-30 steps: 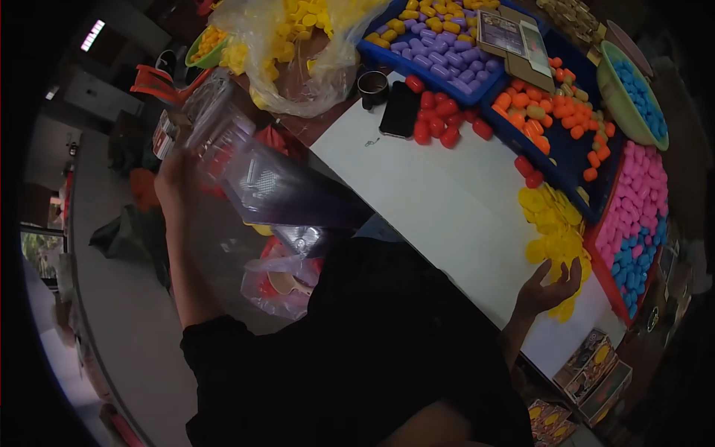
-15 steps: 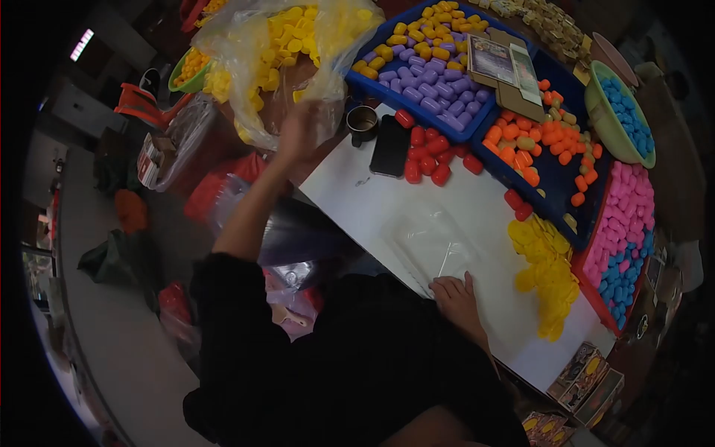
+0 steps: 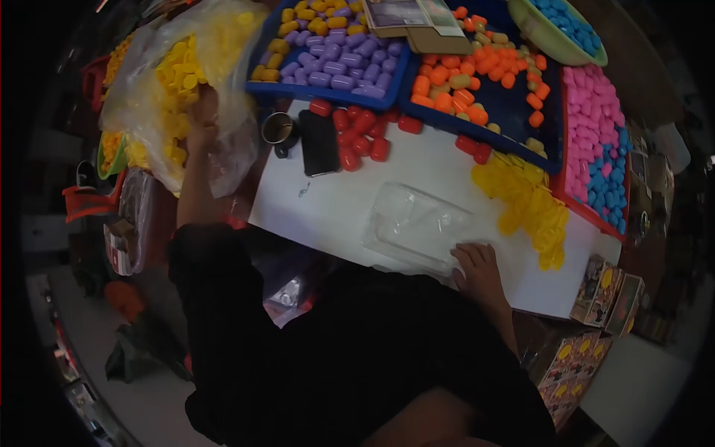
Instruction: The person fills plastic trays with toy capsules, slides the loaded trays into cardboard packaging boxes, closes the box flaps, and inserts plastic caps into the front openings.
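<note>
My left hand (image 3: 204, 123) reaches into a large clear plastic bag (image 3: 238, 149) of yellow plastic pieces (image 3: 181, 63). Its fingers are hidden among the pieces and dim, so I cannot tell what they hold. My right hand (image 3: 480, 274) rests on the white board (image 3: 335, 216) with its fingers stretched out, at the lower right corner of a clear plastic tray (image 3: 406, 220). The fingertips are at or against the tray's edge. A pile of flat yellow pieces (image 3: 525, 197) lies to the right of the tray, and red capsule-shaped pieces (image 3: 361, 134) lie beyond it.
A dark phone (image 3: 319, 141) and a metal cup (image 3: 279, 130) stand left of the red pieces. Behind are blue trays (image 3: 328, 98) of purple, yellow and orange pieces. A red tray (image 3: 596, 217) of pink and blue pieces sits right, with printed boxes (image 3: 596, 290) nearer me.
My view has swung left. My left hand has gone from the bag's near side deeper in among the yellow pieces. My right hand stays by the tray corner, fingers slightly more spread.
</note>
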`<action>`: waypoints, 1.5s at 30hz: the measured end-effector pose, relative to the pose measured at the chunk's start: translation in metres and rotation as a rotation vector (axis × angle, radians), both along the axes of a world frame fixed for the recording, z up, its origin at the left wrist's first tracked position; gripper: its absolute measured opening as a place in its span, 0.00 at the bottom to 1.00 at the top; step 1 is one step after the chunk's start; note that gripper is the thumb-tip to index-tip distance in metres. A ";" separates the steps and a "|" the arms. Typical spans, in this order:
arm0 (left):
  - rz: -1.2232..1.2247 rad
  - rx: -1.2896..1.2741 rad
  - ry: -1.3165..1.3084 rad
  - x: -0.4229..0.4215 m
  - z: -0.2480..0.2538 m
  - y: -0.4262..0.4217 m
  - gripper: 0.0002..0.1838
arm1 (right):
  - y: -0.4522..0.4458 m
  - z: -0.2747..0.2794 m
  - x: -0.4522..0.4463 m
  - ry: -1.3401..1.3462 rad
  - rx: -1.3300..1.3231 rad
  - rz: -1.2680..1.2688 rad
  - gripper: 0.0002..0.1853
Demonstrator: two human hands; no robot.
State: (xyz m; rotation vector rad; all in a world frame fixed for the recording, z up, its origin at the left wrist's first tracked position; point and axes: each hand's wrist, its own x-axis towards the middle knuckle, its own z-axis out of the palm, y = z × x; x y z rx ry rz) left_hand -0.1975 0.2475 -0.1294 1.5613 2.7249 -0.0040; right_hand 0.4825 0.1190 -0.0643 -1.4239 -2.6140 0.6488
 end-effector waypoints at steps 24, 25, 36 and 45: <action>-1.169 0.143 -0.429 0.379 0.080 -0.092 0.27 | 0.115 0.015 -0.015 0.221 0.414 -0.091 0.16; -1.191 0.140 -0.423 0.377 0.081 -0.094 0.27 | 0.138 -0.002 -0.026 0.152 0.509 -0.039 0.15; -0.846 0.013 -0.287 0.370 0.049 -0.140 0.20 | 0.186 -0.044 -0.061 -0.448 0.421 0.068 0.12; -0.352 0.454 -1.540 0.438 0.090 -0.154 0.12 | 0.160 0.032 0.011 0.333 0.368 -0.195 0.11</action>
